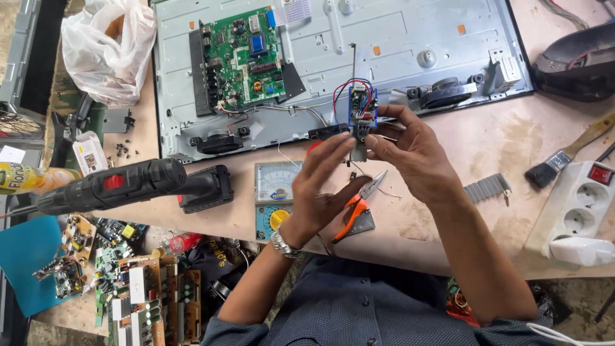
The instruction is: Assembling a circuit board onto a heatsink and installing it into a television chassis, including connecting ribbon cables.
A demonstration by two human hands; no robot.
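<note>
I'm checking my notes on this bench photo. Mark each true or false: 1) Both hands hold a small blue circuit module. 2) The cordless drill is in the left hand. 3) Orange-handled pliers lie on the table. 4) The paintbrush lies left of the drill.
1) True: the left hand and right hand grip the small blue circuit module together.
2) False: the cordless drill lies on the table, untouched.
3) True: the orange-handled pliers lie beneath the hands.
4) False: the paintbrush lies far right, by the power strip.
</note>
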